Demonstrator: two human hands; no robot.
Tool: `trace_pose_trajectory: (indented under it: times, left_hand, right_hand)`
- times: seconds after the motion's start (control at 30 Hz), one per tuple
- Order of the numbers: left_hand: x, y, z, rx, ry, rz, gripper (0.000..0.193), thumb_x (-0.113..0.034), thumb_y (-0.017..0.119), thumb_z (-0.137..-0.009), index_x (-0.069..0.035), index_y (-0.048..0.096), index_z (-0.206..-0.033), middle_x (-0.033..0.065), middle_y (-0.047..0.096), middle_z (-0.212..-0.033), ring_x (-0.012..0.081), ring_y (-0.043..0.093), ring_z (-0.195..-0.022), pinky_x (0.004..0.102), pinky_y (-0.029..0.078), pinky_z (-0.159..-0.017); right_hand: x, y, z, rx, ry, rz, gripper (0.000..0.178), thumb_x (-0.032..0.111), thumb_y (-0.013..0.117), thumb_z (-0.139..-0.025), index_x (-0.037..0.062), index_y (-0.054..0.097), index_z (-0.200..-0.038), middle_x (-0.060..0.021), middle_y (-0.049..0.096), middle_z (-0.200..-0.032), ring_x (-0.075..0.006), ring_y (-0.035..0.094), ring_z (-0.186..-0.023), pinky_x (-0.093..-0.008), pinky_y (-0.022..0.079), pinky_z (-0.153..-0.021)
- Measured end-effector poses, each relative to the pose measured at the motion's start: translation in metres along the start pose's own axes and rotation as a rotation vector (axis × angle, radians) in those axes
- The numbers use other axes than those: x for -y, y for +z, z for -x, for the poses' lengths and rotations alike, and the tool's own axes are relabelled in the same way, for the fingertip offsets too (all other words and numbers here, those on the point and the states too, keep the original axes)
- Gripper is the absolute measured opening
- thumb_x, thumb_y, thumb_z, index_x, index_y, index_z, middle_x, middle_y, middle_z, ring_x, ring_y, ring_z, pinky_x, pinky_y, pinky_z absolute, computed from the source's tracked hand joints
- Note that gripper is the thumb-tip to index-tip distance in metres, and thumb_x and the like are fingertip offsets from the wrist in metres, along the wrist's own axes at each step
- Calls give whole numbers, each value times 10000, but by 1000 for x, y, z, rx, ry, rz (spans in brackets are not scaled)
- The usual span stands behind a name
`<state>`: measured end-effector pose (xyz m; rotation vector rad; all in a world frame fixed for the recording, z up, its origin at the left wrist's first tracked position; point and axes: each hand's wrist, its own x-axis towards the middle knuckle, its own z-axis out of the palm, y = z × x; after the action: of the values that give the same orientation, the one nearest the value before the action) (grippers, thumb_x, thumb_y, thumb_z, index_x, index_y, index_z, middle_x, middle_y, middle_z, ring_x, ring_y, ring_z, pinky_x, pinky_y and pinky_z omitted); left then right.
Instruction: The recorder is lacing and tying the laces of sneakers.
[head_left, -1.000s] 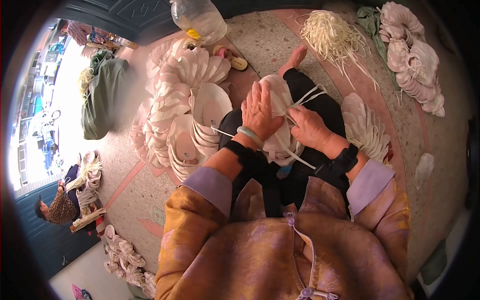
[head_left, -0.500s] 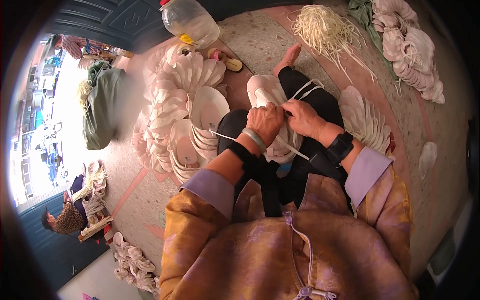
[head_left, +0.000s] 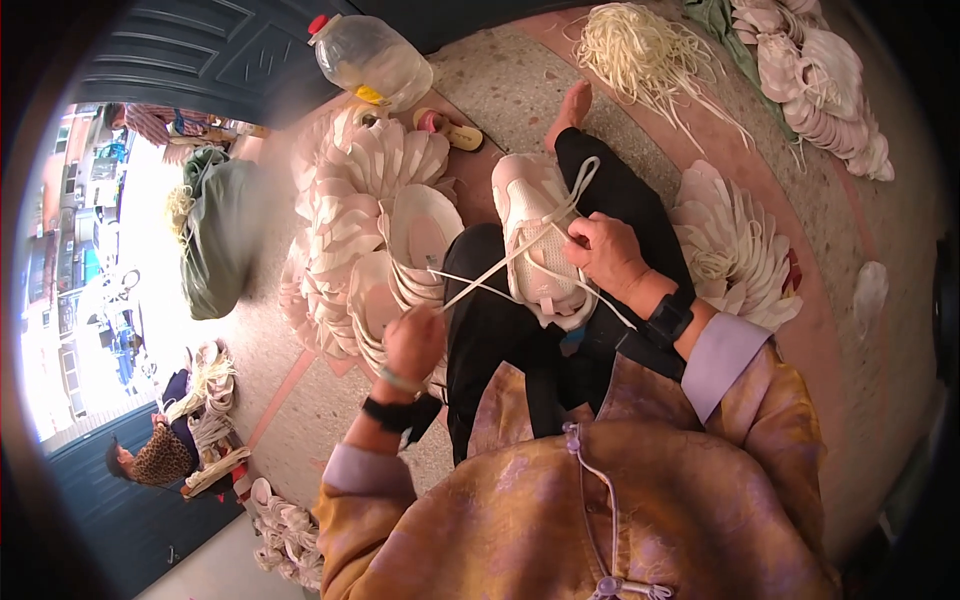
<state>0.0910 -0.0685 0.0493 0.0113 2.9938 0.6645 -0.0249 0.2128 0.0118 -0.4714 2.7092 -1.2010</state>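
A pale pink and white shoe upper (head_left: 535,230) rests between my black-clad legs, its toe pointing away from me. A white shoelace (head_left: 490,272) crosses its middle, and one strand runs taut to my left hand (head_left: 415,340). That hand is slightly blurred, out at the lower left of the upper, with its fingers closed on the lace. My right hand (head_left: 605,250) pinches at the right edge of the upper beside the lacing; its fingertips partly hide what they grip. A lace loop (head_left: 585,185) stands up beyond the right hand, and a loose end trails below it.
Stacked shoe uppers (head_left: 365,190) fan out on the floor at left. More uppers (head_left: 735,250) lie at right, near a pile of cream laces (head_left: 645,60). A clear plastic jug (head_left: 375,62) and a slipper (head_left: 450,130) sit ahead. Another person (head_left: 165,455) sits far left.
My left hand has pulled away from the upper, down and left, drawing the lace out. The right hand has stayed close to the upper, shifting slightly toward me. A lace loop now stands up.
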Motion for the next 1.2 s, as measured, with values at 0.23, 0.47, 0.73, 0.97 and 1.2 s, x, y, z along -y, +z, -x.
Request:
trace_pose_trajectory:
  times: [0.23,0.47,0.73,0.97,1.2]
  left_hand:
    - [182,-47,184,3,-766,-491,222,-240,515,-800,-26,536,-744,212,572,-723,409,548,-722,489,419,-620]
    - [260,-94,374,399,-1131,-977,183,-146,531,-791,-128,703,-731,113,658,-728,229,644,-748,376,498,-602]
    - [162,-72,219,-271,-1189,-136,243,-163,528,-745,37,580,-617,118,537,-501,235,559,-409,358,453,-424]
    - [106,-57,123,-397,-830,138,201,-171,596,-770,-5,590,-656,73,531,-525,130,556,-476,259,435,-443]
    - [41,-70,52,-428,-535,848,83,-88,588,-820,-16,617,-790,-17,536,-587,51,474,-518,187,390,-501]
  right_hand:
    - [-4,6,1,-54,-21,-20,159,217,606,-700,68,563,-666,-129,541,-683,-324,563,-670,-416,464,-607]
    - [1,12,0,-27,-100,11,175,224,593,-717,60,572,-660,-138,534,-682,-330,556,-682,-422,459,-617]
    - [-11,3,-7,-10,-101,35,198,241,578,-756,49,588,-706,-162,582,-720,-350,574,-705,-430,465,-624]
    - [-5,11,-30,-2,-137,124,132,176,520,-786,57,570,-761,-146,599,-770,-343,584,-749,-417,481,-655]
    - [1,12,-37,86,-242,347,119,144,496,-799,52,543,-740,-144,591,-727,-307,602,-719,-398,493,-651]
